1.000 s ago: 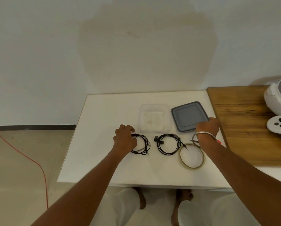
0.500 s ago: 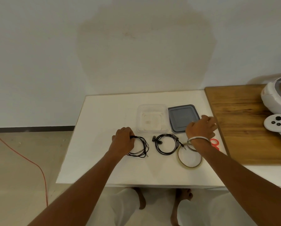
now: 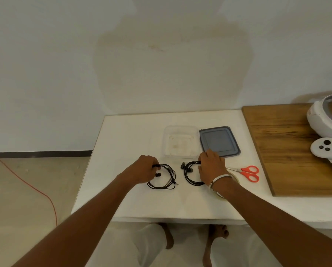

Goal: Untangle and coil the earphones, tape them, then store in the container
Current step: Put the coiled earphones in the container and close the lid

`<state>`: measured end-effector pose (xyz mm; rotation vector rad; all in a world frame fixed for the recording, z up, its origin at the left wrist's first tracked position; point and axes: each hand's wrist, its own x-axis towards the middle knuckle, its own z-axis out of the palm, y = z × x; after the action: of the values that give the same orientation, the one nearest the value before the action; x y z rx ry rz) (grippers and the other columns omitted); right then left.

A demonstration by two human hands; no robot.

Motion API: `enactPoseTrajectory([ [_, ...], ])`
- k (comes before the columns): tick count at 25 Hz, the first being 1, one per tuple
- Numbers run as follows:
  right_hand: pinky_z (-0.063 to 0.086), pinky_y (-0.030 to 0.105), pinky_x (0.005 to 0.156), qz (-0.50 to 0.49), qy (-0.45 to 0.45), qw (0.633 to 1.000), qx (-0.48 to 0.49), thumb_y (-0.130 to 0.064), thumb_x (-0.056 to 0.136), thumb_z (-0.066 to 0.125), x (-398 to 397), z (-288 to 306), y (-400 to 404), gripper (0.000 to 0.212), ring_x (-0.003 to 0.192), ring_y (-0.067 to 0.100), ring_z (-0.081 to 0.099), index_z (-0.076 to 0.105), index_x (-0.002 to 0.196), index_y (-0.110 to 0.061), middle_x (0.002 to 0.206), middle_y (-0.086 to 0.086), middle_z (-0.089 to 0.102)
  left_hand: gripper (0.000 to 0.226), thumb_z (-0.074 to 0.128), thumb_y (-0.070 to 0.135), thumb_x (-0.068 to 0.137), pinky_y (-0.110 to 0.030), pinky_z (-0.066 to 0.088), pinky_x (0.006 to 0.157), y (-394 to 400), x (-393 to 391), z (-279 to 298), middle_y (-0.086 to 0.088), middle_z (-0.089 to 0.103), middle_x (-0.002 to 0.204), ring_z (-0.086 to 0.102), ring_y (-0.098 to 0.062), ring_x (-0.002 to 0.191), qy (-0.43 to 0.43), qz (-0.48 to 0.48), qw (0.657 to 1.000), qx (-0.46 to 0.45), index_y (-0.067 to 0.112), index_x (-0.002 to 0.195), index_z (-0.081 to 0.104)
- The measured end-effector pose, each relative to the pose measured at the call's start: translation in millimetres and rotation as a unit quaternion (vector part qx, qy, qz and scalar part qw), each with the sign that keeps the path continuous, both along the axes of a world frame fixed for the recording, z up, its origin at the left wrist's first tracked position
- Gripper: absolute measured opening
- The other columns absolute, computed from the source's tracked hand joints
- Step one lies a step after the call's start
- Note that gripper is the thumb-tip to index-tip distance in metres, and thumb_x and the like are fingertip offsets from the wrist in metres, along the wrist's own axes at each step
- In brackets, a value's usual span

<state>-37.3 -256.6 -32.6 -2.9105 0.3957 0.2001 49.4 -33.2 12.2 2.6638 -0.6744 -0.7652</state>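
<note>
On the white tabletop before the clear container, your left hand pinches one coiled earphone set, right hand curls on the other coil; a careless lift loosens either grip, unravelling loops.

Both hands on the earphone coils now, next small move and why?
Probably lift one coil to tape it. The left hand grips the left earphones and the right hand rests on the right earphones; both lie coiled on the white table. The clear container is open, its grey lid beside it, the tape roll under the right wrist.
</note>
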Motion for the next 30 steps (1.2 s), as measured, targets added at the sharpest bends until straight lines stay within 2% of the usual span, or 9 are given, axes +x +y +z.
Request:
enactPoseTrajectory([
  [3,0.040,0.033,0.093,-0.002,0.003,1.000,0.014,-0.012,0.087,0.057,2.7,-2.6,-3.1,0.027,0.110,0.024,0.048,0.051,0.113,-0.012,0.119,0.007,0.049,0.027,0.044,0.007,0.096,-0.025,0.049,0.074,2.0,6.0,16.7,-0.001,0.065,0.103,0.061,-0.016,0.086,0.018,-0.032,0.999,0.005,0.013,0.105,0.068],
  [7,0.043,0.030,0.088,0.020,-0.017,0.999,0.038,-0.008,0.088,0.055,1.9,-3.8,-7.4,0.021,0.104,0.024,0.050,0.053,0.109,-0.010,0.115,0.008,0.052,0.023,0.047,0.008,0.096,-0.015,0.043,0.067,1.8,14.4,45.9,0.014,0.058,0.082,0.058,-0.010,0.081,0.035,-0.082,0.996,-0.005,0.015,0.104,0.067],
  [9,0.043,0.029,0.088,0.034,-0.027,0.998,0.049,-0.007,0.090,0.053,1.0,-3.0,-9.0,0.020,0.104,0.023,0.051,0.052,0.110,-0.010,0.113,0.008,0.054,0.018,0.049,0.010,0.097,-0.016,0.047,0.067,-1.7,17.5,61.2,0.009,0.062,0.080,0.061,-0.011,0.077,0.052,-0.088,0.994,-0.035,0.018,0.098,0.066],
  [11,0.043,0.029,0.088,0.041,-0.035,0.996,0.065,-0.005,0.090,0.051,0.6,-2.3,-9.5,0.020,0.104,0.023,0.052,0.053,0.110,-0.010,0.113,0.009,0.056,0.015,0.052,0.010,0.097,-0.022,0.054,0.069,-8.3,20.1,73.9,-0.004,0.069,0.086,0.064,-0.012,0.075,0.097,-0.042,0.989,-0.108,0.014,0.095,0.066],
  [13,0.042,0.028,0.089,0.044,-0.044,0.995,0.083,-0.004,0.091,0.050,-0.2,-2.1,-9.0,0.021,0.106,0.024,0.051,0.056,0.111,-0.009,0.114,0.009,0.057,0.015,0.053,0.007,0.097,-0.027,0.058,0.073,-18.0,23.1,82.5,-0.013,0.070,0.092,0.066,-0.015,0.077,0.149,0.028,0.967,-0.205,0.007,0.100,0.067],
  [15,0.040,0.027,0.093,0.059,-0.044,0.993,0.088,-0.005,0.092,0.050,-0.9,-3.2,-9.7,0.024,0.110,0.023,0.050,0.057,0.114,-0.010,0.116,0.008,0.056,0.016,0.052,0.005,0.098,-0.032,0.060,0.077,-30.3,26.5,84.2,-0.015,0.069,0.094,0.066,-0.018,0.079,0.160,0.096,0.942,-0.281,0.005,0.103,0.067],
  [18,0.039,0.026,0.094,0.073,-0.045,0.992,0.091,-0.008,0.094,0.049,0.0,-5.0,-12.1,0.025,0.110,0.022,0.050,0.059,0.117,-0.011,0.117,0.008,0.057,0.017,0.049,0.001,0.098,-0.029,0.061,0.073,-53.2,32.7,73.9,-0.013,0.066,0.089,0.063,-0.018,0.074,0.161,0.196,0.903,-0.346,0.001,0.106,0.064],
  [23,0.041,0.027,0.094,0.083,-0.043,0.990,0.104,-0.010,0.094,0.049,0.2,-6.4,-14.7,0.026,0.110,0.023,0.050,0.059,0.118,-0.012,0.117,0.008,0.056,0.014,0.049,-0.001,0.098,-0.028,0.061,0.063,-88.9,38.9,43.8,-0.015,0.063,0.087,0.058,-0.018,0.066,0.197,0.330,0.860,-0.337,0.001,0.096,0.063],
  [30,0.043,0.029,0.093,0.088,-0.051,0.988,0.112,-0.011,0.095,0.049,-1.1,-8.3,-17.3,0.027,0.109,0.024,0.051,0.058,0.120,-0.013,0.117,0.008,0.056,0.010,0.056,-0.004,0.092,-0.037,0.060,0.063,-109.8,43.9,16.3,-0.019,0.063,0.084,0.059,-0.021,0.060,0.196,0.411,0.857,-0.241,-0.003,0.097,0.065],
])
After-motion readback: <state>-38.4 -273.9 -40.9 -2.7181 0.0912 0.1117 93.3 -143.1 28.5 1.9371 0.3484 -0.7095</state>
